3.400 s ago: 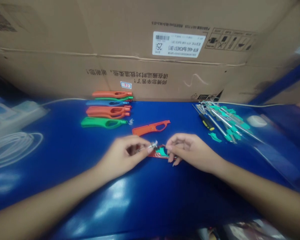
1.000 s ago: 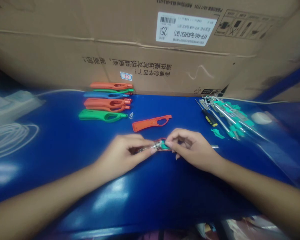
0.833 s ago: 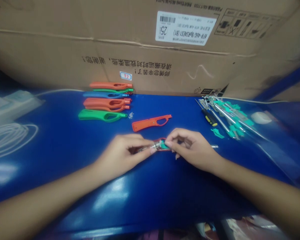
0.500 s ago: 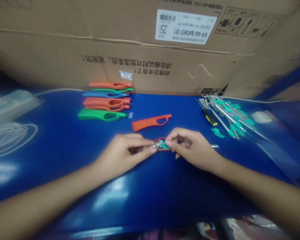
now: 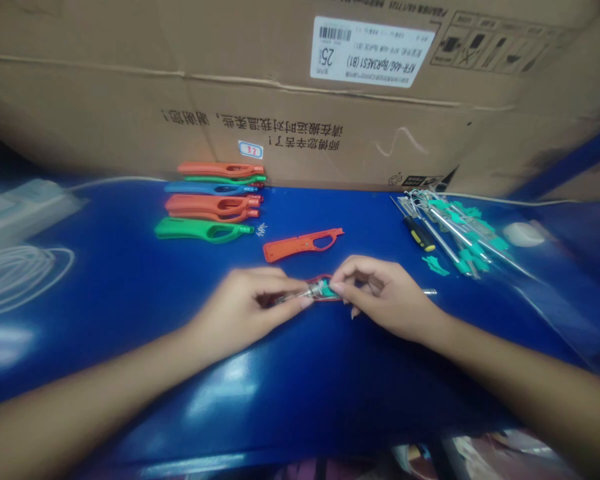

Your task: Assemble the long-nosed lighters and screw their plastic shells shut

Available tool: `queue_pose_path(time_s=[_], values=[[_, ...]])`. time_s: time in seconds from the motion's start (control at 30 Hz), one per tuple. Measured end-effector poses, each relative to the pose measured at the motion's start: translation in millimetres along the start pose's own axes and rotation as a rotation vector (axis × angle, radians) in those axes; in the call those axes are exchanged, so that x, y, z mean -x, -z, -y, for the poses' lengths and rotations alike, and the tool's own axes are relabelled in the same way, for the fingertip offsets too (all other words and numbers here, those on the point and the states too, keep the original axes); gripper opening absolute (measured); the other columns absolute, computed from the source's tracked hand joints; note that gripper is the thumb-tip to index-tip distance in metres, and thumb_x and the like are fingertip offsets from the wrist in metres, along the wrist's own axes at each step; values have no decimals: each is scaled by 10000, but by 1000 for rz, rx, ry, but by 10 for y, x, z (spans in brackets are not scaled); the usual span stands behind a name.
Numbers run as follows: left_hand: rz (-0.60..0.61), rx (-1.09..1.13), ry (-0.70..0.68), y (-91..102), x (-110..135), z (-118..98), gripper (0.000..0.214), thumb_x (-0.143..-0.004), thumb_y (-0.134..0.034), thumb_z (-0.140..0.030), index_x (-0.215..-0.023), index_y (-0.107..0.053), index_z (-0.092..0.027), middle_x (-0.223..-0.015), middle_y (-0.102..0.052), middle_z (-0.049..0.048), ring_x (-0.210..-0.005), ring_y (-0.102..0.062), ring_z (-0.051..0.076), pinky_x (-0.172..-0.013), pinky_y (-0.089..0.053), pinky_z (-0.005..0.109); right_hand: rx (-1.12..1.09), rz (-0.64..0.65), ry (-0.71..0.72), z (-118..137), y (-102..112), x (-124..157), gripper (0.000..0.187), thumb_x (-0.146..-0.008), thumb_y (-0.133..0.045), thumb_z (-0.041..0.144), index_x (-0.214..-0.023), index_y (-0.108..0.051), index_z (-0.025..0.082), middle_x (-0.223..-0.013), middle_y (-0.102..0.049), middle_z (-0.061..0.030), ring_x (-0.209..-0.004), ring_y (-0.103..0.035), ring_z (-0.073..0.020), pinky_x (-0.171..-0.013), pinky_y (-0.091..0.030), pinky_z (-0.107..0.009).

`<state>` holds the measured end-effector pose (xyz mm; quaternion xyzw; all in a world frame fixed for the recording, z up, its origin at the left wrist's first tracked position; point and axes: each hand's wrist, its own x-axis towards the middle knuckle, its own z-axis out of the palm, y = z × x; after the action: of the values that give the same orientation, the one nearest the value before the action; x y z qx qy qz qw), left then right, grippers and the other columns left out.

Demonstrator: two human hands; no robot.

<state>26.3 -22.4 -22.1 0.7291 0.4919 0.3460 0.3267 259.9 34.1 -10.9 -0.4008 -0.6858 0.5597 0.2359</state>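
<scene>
Between my hands lies a partly assembled long-necked gas lighter, with a red half-shell [image 5: 323,277] around its inner parts. My left hand [image 5: 250,300] is closed on its left end, thumb and fingertips against a clear, metal-topped part [image 5: 307,292]. My right hand [image 5: 387,293] pinches at the teal trigger piece [image 5: 326,291] in the middle of the shell. Past my right hand pokes out the end of a metal tube [image 5: 431,292]; the stretch between is hidden. Just beyond my hands lies the other orange-red half-shell [image 5: 285,249], hollow side up.
Several coloured lighter handles [image 5: 195,229] lie stacked at the back left, with small white pins or screws [image 5: 261,230] beside them. At right are a black-and-yellow screwdriver [image 5: 420,237] and a pile of metal tubes with teal parts [image 5: 473,233]. A large cardboard box [image 5: 130,93] stands behind.
</scene>
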Motion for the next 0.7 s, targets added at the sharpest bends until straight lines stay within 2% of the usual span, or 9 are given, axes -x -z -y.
queue_pose_path(time_s=[0.7], values=[[16,13,15,-7,-11,-3,252,-900,-707,-341,-1118,-786,-241,-894,-759,48,-725,-681,144,-654,-530,231,57,-16,-16,43,-19,11,185,-862,-689,357,-858,-662,173,-723,-606,13,-565,-586,-86,-496,-545,-207]])
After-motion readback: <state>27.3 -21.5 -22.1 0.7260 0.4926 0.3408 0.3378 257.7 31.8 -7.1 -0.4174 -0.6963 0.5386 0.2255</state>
